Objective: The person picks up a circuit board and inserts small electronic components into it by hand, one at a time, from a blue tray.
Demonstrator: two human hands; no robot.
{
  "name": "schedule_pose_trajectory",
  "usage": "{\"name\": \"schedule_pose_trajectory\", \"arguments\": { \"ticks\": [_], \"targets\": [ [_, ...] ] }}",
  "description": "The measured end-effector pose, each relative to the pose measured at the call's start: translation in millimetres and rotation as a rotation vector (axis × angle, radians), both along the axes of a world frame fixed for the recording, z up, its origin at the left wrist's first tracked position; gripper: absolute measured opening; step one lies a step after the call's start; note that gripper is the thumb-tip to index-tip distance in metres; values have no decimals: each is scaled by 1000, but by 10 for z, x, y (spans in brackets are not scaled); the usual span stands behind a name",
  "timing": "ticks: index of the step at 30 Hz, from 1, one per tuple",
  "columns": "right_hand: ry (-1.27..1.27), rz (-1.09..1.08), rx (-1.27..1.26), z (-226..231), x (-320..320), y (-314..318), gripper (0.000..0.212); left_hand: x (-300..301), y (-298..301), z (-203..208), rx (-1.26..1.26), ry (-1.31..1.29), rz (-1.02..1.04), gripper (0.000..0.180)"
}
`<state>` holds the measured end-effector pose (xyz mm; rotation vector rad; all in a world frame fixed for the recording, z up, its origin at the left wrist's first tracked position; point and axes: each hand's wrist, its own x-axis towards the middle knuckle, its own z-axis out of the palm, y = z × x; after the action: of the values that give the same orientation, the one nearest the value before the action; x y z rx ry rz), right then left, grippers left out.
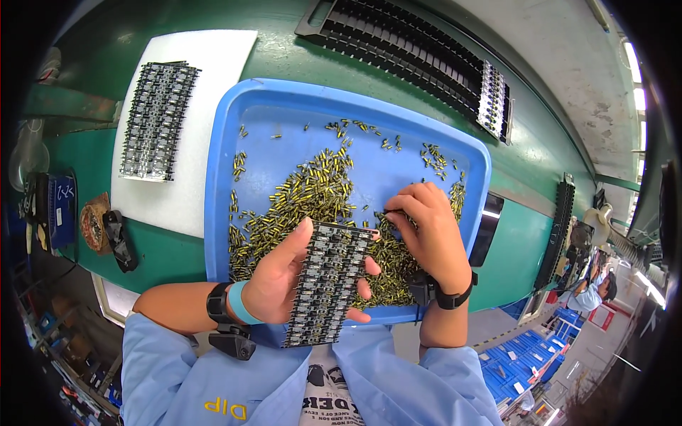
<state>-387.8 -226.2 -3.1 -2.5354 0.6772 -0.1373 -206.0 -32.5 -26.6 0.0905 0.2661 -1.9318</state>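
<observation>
My left hand (pixel 280 277) grips a circuit board panel (pixel 330 287) by its sides, thumb on the left edge and fingers round the right. Rows of small dark and silvery parts cover the panel, which is tilted over the near part of a blue tray (pixel 348 99). Heaped in that tray are many small cylindrical capacitors (pixel 312 186), dark with yellow-green stripes and thin leads. Just right of the panel's top edge, my right hand (pixel 430 227) is over the capacitors, thumb and fingers pinched together. A tiny dark bit shows at the fingertips, too small to name.
On the left, a white foam sheet (pixel 202 142) carries a stack of similar panels (pixel 158 121). Black slotted racks (pixel 405 57) stand at the far side of the green table (pixel 273 53). A dark flat device (pixel 487 231) lies right of the tray; a black clip-like object (pixel 119 241) lies left.
</observation>
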Motion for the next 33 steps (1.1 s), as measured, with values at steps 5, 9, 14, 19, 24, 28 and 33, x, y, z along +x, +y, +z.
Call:
{"name": "schedule_pose_trajectory", "arguments": {
  "ticks": [5,9,14,19,24,28,33],
  "targets": [
    [57,11,-59,-10,34,71,17,2,-10,5,-2,12,4,84],
    [40,16,-164,-25,26,122,17,6,3,4,9,-4,12,84],
    [-246,-277,466,11,-57,160,10,19,-13,6,9,7,26,83],
    [-442,-414,932,-1,-63,173,7,22,-12,-4,21,4,43,81],
    [-537,-411,993,3,-32,233,13,21,-8,-1,37,-1,34,81],
    [-533,-399,945,-19,-20,247,16,21,-6,1,33,-3,37,81],
    [-560,-478,948,41,32,326,12,17,-3,-3,35,-2,44,81]
  ]
}}
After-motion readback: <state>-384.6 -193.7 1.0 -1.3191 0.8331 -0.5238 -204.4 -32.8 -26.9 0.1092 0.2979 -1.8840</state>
